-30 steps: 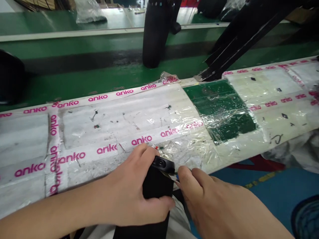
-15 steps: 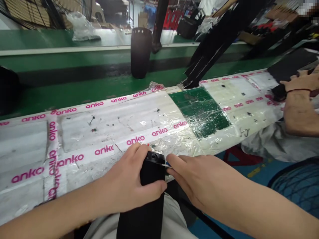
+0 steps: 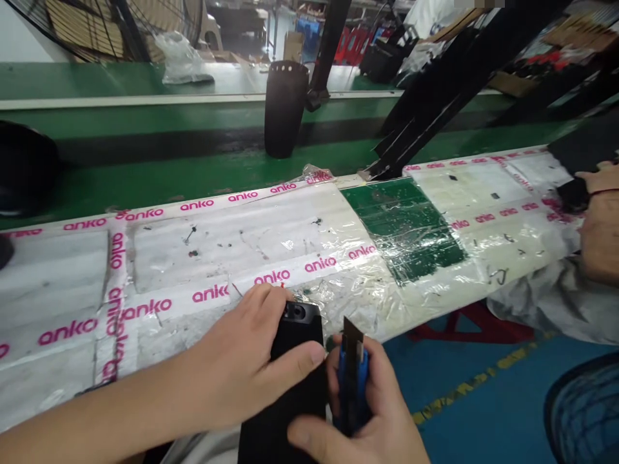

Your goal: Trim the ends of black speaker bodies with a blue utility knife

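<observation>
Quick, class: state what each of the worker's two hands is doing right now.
Left hand: closed around the black part, holding it.
Right hand: closed on the blue utility knife, blade pointing up.

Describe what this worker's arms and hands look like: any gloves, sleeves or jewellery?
Both hands are bare: the left hand and right hand wear no gloves and show no rings. The left forearm is uncovered as far as the picture shows, with no sleeve, watch or bracelet in view.
</observation>
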Demonstrator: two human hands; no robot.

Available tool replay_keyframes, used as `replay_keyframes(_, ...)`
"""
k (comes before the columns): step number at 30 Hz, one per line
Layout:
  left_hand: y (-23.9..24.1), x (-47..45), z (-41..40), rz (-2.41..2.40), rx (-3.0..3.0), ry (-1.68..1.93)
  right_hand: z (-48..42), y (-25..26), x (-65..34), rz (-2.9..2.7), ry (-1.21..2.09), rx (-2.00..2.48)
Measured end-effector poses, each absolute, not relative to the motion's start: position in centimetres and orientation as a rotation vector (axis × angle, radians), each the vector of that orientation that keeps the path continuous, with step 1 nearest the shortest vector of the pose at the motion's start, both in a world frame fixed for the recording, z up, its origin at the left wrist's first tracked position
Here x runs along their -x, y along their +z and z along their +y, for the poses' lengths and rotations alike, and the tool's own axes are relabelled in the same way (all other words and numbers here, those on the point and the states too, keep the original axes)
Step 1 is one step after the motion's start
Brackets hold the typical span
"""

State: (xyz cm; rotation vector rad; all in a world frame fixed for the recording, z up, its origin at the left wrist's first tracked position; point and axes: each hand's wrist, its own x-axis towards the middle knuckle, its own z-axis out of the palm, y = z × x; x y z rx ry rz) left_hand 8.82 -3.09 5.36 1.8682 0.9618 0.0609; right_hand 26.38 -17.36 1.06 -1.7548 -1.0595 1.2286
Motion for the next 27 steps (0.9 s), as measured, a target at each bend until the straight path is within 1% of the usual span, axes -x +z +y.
replay_keyframes(2,5.6,-8.1,-2.7,0.882,-1.892,0.028,-17.2,0.7,-26.8,-0.912,1.301,1.739)
replay_keyframes(5,4.9,-7.1,-2.1,0.771,-1.804,0.077,-17.1,0.5,-28.8,-0.798,1.410,1.654)
replay_keyframes(9,3.3,-7.3,-1.4,0.780,-1.590,0.124,-17.5,-0.3,-30.9,-0.816,1.476,1.538)
replay_keyframes(12,2.6,-8.1,-1.1,0.744,-1.589,0.112,-18.0,-1.0,-31.3,-0.817,1.504,1.497)
replay_keyframes(14,2.3,-8.7,-1.2,0.725,-1.645,0.193,-18.2,-1.3,-31.3,-0.821,1.511,1.470)
replay_keyframes(17,1.9,-9.0,-1.8,0.676,-1.728,0.430,-18.2,-1.7,-30.9,-0.830,1.534,1.427)
replay_keyframes(20,2.0,-8.7,-2.6,0.656,-1.596,0.558,-17.9,-2.4,-29.8,-0.833,1.567,1.381)
replay_keyframes(23,3.1,-8.3,-3.1,0.648,-1.422,0.475,-17.6,-2.9,-28.3,-0.855,1.569,1.340)
replay_keyframes(27,5.2,-8.2,-2.7,0.920,-1.705,0.305,-18.0,-1.9,-27.7,-0.962,1.482,1.384)
